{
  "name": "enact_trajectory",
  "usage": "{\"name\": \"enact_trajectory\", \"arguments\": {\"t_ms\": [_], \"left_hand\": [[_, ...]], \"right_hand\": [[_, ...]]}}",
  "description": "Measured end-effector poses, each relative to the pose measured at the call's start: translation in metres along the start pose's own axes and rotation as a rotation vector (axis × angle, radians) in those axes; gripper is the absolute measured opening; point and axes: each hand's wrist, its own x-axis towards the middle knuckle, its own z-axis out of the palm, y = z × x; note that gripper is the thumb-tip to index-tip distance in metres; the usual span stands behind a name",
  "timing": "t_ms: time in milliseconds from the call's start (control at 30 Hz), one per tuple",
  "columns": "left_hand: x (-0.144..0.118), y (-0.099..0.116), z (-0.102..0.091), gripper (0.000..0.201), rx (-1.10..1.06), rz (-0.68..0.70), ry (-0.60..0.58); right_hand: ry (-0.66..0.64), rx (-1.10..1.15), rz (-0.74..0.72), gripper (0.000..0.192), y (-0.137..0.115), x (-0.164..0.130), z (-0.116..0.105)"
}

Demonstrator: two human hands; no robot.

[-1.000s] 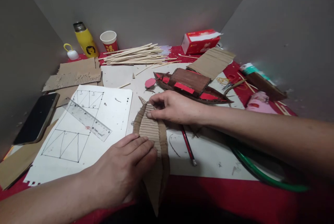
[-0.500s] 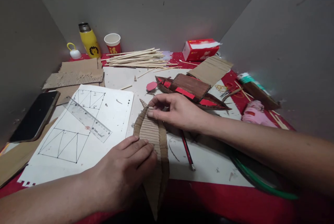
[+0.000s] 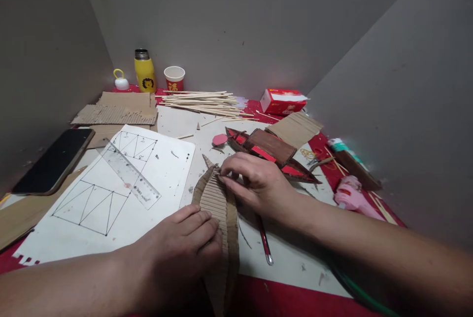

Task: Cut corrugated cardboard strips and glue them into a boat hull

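Observation:
A cardboard boat hull (image 3: 213, 203) with a ribbed floor and raised side strips lies in front of me, its pointed end facing away. My left hand (image 3: 186, 238) grips its near left side, fingers bent over the edge onto the ribbed floor. At the far tip, my right hand (image 3: 254, 181) pinches the right side strip between thumb and forefinger. A small pointed cardboard scrap (image 3: 207, 161) pokes out just beyond the tip. Beneath my right hand lies a red and black pencil (image 3: 265, 243). Behind that hand sits a brown and red model boat (image 3: 273, 147).
On the left are a drawing sheet (image 3: 148, 179) under a clear ruler (image 3: 131, 171), and a phone (image 3: 53, 161). Thin sticks (image 3: 203, 102), a yellow bottle (image 3: 145, 73), a paper cup (image 3: 174, 78) and a tissue pack (image 3: 283, 101) line the back. A pink glue gun (image 3: 353, 196) lies right.
The view has tilted up, so things sit lower in the picture. My right fingers have shifted slightly from the hull's tip onto its right strip. My left hand keeps its hold.

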Motion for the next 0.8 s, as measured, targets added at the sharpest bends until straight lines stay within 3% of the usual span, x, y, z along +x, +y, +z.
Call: {"name": "enact_trajectory", "arguments": {"t_ms": [200, 567, 800], "left_hand": [[0.0, 0.0, 0.003, 0.029, 0.009, -0.003, 0.013], [0.002, 0.002, -0.002, 0.036, -0.07, -0.025, -0.017], [-0.001, -0.002, -0.029, 0.056, -0.332, -0.128, -0.054]], "right_hand": [[-0.034, -0.007, 0.035, 0.007, -0.003, 0.005, -0.002], [-0.147, -0.267, -0.098, 0.022, 0.001, 0.005, 0.005], [-0.11, -0.225, -0.122, 0.024, 0.007, 0.005, 0.008]]}}
